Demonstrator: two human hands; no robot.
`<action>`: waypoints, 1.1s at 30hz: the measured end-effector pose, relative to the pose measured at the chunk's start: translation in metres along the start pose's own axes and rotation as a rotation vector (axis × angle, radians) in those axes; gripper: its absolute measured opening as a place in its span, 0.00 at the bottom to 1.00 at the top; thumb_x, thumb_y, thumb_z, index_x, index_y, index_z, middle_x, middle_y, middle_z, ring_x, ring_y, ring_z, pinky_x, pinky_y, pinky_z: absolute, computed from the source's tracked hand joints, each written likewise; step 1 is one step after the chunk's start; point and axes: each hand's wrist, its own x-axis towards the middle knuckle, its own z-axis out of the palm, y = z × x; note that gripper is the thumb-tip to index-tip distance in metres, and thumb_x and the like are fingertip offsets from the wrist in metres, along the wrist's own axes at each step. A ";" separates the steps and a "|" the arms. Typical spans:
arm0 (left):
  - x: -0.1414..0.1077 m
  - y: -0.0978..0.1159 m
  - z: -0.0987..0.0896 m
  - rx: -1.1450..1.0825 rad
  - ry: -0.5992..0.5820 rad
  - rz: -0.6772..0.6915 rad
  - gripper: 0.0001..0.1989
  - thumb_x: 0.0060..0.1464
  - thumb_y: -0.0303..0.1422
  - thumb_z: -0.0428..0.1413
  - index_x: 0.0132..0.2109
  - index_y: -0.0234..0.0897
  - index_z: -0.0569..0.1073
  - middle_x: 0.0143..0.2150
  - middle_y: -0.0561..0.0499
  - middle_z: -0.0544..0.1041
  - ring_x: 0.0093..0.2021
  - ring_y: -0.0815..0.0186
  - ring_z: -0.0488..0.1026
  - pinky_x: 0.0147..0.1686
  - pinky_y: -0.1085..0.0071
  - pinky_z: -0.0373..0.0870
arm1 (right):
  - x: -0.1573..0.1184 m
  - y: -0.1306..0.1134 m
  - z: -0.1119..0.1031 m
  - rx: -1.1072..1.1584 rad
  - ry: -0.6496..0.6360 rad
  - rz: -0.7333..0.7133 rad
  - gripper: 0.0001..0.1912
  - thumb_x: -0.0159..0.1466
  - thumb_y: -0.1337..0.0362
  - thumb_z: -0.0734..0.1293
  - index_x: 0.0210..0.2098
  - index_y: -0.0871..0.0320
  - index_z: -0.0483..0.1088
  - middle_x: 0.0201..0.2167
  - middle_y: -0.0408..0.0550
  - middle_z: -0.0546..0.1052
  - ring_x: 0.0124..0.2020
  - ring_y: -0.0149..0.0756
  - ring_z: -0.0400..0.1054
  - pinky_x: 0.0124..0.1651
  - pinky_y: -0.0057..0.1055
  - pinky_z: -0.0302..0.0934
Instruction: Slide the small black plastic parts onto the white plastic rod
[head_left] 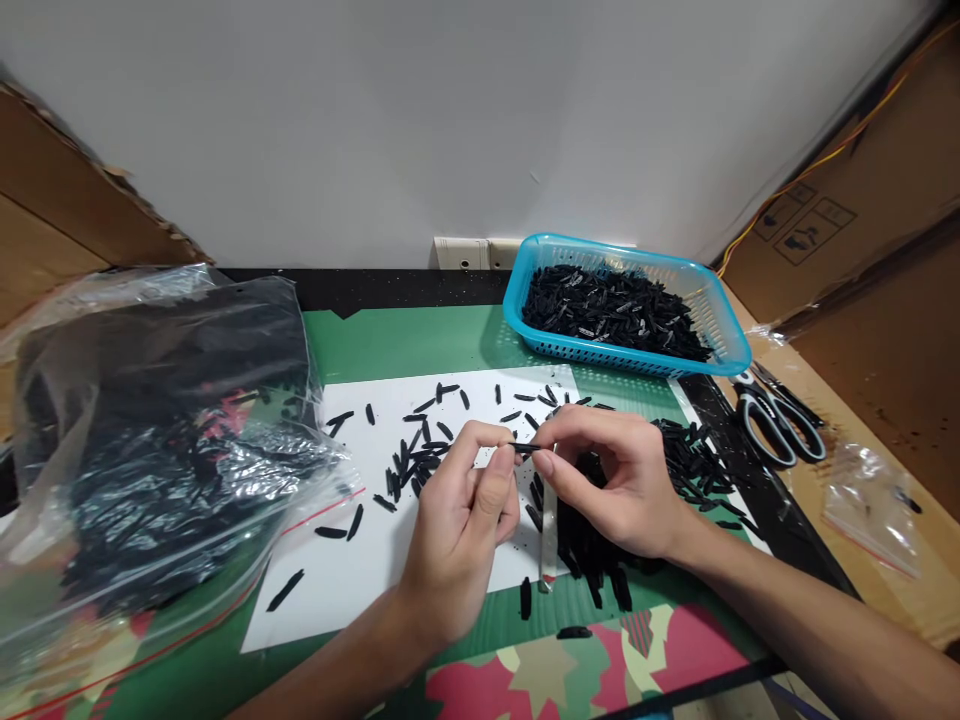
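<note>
Between my two hands is a small, narrow black strip [525,448], held level just above the white paper [360,560]. My left hand [469,520] pinches its left end between thumb and forefinger. The thumb and forefinger of my right hand [611,480] close on the other end. Many similar black pieces [420,455] lie loose on the paper to the left. A denser heap of black pieces [686,465] spreads under and beyond my right hand, partly hidden by it. A pale flat strip [550,540] with a red tip lies below my fingers.
A blue plastic basket [637,362] full of black pieces stands at the back right. Scissors [776,420] and a small clear bag [874,510] lie on the right. A large clear zip bag [172,420] with black contents fills the left. Cardboard boxes [870,190] flank the table.
</note>
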 end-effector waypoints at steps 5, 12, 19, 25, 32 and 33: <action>0.000 0.001 0.001 -0.008 0.002 0.022 0.13 0.76 0.41 0.49 0.40 0.41 0.65 0.19 0.64 0.57 0.18 0.76 0.50 0.20 0.78 0.52 | 0.000 0.000 0.000 -0.052 -0.041 -0.055 0.04 0.70 0.67 0.69 0.38 0.58 0.75 0.27 0.42 0.74 0.26 0.30 0.64 0.30 0.29 0.60; 0.001 0.010 0.002 0.067 -0.001 0.035 0.16 0.75 0.42 0.49 0.37 0.41 0.65 0.21 0.62 0.57 0.19 0.75 0.52 0.19 0.77 0.51 | -0.001 0.000 -0.001 -0.067 -0.206 -0.088 0.08 0.73 0.68 0.64 0.39 0.59 0.74 0.30 0.46 0.76 0.29 0.32 0.66 0.34 0.30 0.61; 0.004 0.007 0.001 0.108 -0.005 0.010 0.17 0.75 0.44 0.48 0.37 0.41 0.66 0.26 0.60 0.56 0.21 0.75 0.55 0.20 0.77 0.53 | 0.003 -0.006 -0.004 -0.018 -0.290 0.009 0.09 0.73 0.68 0.64 0.37 0.59 0.74 0.30 0.43 0.74 0.30 0.29 0.65 0.36 0.27 0.60; 0.005 0.009 0.003 0.063 0.007 0.018 0.17 0.74 0.43 0.50 0.35 0.40 0.65 0.27 0.59 0.55 0.21 0.75 0.54 0.19 0.78 0.51 | 0.007 -0.014 -0.003 0.154 -0.311 0.209 0.13 0.75 0.65 0.65 0.33 0.59 0.74 0.24 0.39 0.72 0.27 0.27 0.64 0.32 0.25 0.57; 0.004 0.008 0.003 0.059 0.046 -0.022 0.18 0.73 0.45 0.51 0.36 0.40 0.67 0.29 0.58 0.56 0.22 0.74 0.55 0.19 0.78 0.53 | 0.004 -0.007 0.004 0.353 -0.275 0.359 0.17 0.72 0.53 0.69 0.34 0.60 0.76 0.27 0.43 0.75 0.27 0.29 0.63 0.30 0.26 0.57; 0.003 0.007 0.002 0.069 0.051 -0.030 0.18 0.73 0.45 0.52 0.36 0.40 0.67 0.29 0.58 0.57 0.23 0.73 0.55 0.19 0.79 0.54 | 0.003 -0.006 0.005 0.361 -0.274 0.372 0.16 0.71 0.53 0.70 0.34 0.60 0.76 0.27 0.44 0.75 0.28 0.30 0.63 0.29 0.26 0.57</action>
